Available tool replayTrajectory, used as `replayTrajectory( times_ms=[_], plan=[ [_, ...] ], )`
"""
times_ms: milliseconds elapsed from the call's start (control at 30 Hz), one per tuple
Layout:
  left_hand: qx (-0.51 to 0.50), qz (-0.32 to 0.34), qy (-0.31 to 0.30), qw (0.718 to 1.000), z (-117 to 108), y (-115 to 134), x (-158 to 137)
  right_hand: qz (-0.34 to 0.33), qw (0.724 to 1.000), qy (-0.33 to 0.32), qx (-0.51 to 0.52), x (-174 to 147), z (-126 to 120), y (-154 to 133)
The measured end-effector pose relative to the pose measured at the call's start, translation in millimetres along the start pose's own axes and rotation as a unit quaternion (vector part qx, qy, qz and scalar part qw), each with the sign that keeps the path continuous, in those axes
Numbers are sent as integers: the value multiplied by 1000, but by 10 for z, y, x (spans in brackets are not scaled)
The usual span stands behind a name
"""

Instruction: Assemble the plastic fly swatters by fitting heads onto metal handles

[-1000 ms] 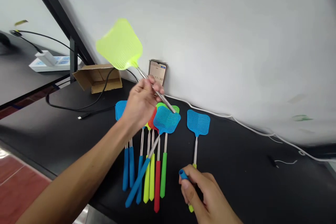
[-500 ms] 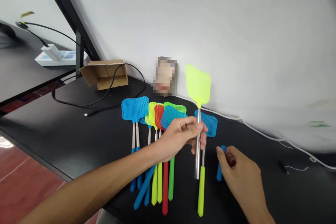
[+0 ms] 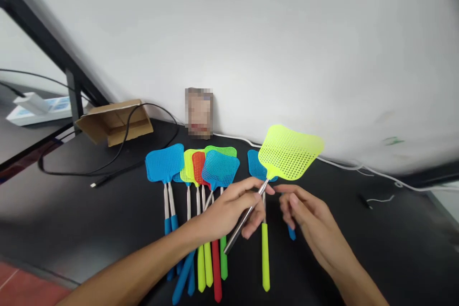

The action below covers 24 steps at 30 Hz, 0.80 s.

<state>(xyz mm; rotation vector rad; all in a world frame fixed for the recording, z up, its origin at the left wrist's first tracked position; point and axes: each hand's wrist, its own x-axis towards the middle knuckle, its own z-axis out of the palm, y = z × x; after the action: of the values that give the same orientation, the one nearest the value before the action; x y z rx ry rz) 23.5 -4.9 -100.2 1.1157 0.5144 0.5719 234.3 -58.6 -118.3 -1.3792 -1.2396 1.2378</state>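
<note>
My left hand (image 3: 238, 210) is closed round the steel rod of a yellow fly swatter (image 3: 290, 152), its mesh head tilted up to the right. The rod's lower end is bare metal, with no coloured grip on it. My right hand (image 3: 308, 222) is closed on a blue handle grip (image 3: 291, 233), mostly hidden by the fingers, and its index finger reaches close to the swatter's neck. Behind the left hand, a yellow handle (image 3: 265, 258) lies on the table below a partly covered blue swatter head (image 3: 255, 166). Left of it lie several swatters with blue (image 3: 165, 162), red and green heads.
The black table (image 3: 107, 220) meets a white wall. An open cardboard box (image 3: 131, 126) and a black cable (image 3: 103, 179) lie at the back left. A blurred-out upright item (image 3: 200, 114) leans by the wall, and a white cable (image 3: 337, 165) runs along it.
The yellow swatter has tipped from upright to slanting right, its bare rod end swinging left. My right hand has moved up close to the left with the blue grip. The view has shifted right.
</note>
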Motion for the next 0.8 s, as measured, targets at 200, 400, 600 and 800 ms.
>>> replayTrajectory(
  times_ms=[200,400,600,800],
  plan=[
    [28,-82,3,996,160,-93,-44,-39,975,-37,218,-15,154,70],
    [87,-105,5,991,210,-128,-33,-54,991,67,102,-72,169,91],
    [83,-79,6,993,185,-200,-27,-19,991,32,131,-75,209,89],
    [12,-81,7,997,174,-258,1,3,976,14,217,-61,250,127]
  ],
)
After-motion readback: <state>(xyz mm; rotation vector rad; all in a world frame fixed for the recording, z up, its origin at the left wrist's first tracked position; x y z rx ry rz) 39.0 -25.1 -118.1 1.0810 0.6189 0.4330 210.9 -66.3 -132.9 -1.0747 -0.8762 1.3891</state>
